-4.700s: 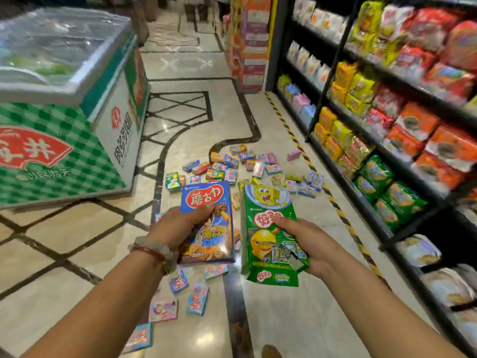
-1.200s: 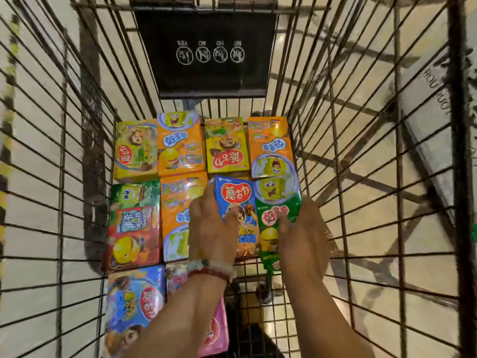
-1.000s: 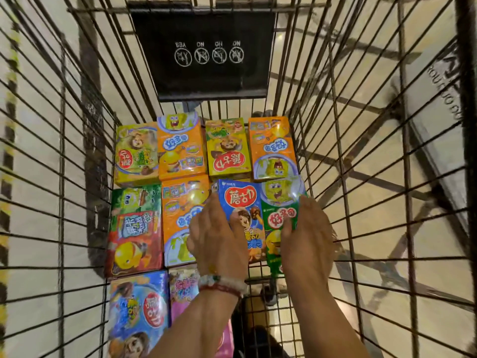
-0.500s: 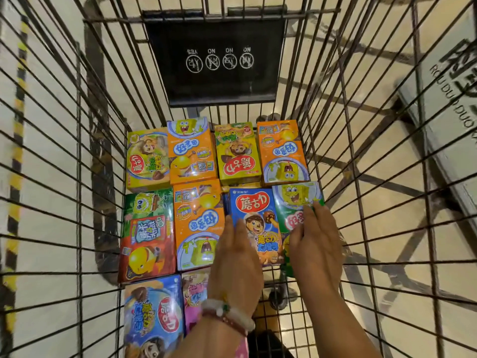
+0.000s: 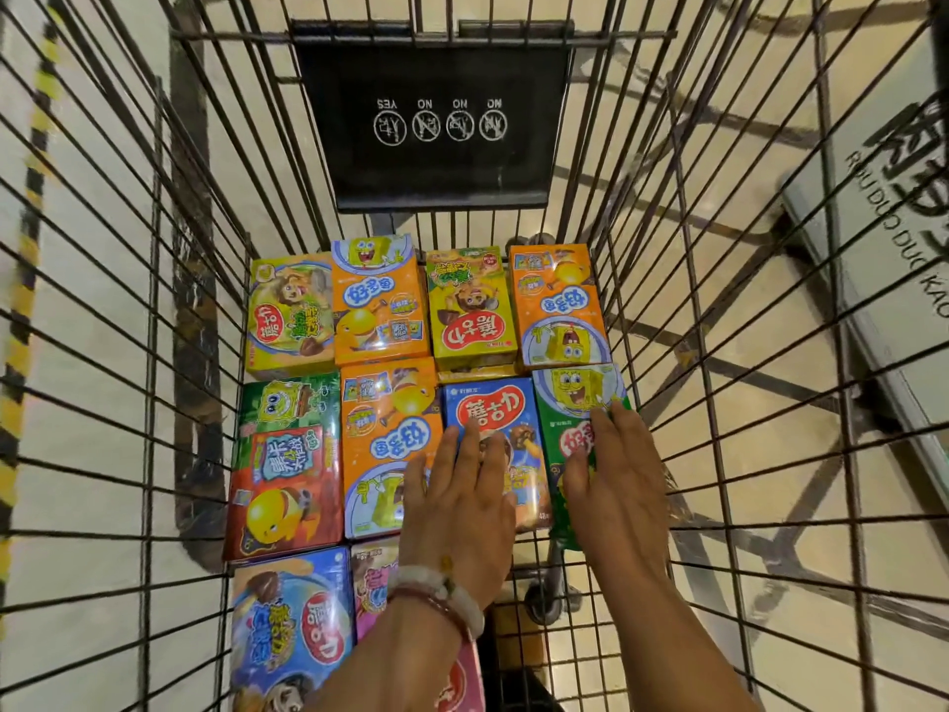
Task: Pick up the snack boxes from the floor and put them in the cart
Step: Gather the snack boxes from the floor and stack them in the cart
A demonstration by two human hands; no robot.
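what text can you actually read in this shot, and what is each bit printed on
"YES", "NO", "NO", "NO", upside down above four round icons: black panel at the cart's far end.
"ROU DUO DUO KAO", partly cut off: grey sign seen through the cart's right side.
"48" then a cut-off character: blue snack box under the left hand.
Large Chinese brand characters on the other snack boxes: visible, small print unreadable.

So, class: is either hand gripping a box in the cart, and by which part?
Neither grips. The left hand lies flat on the blue box; the right hand lies flat on the green box.
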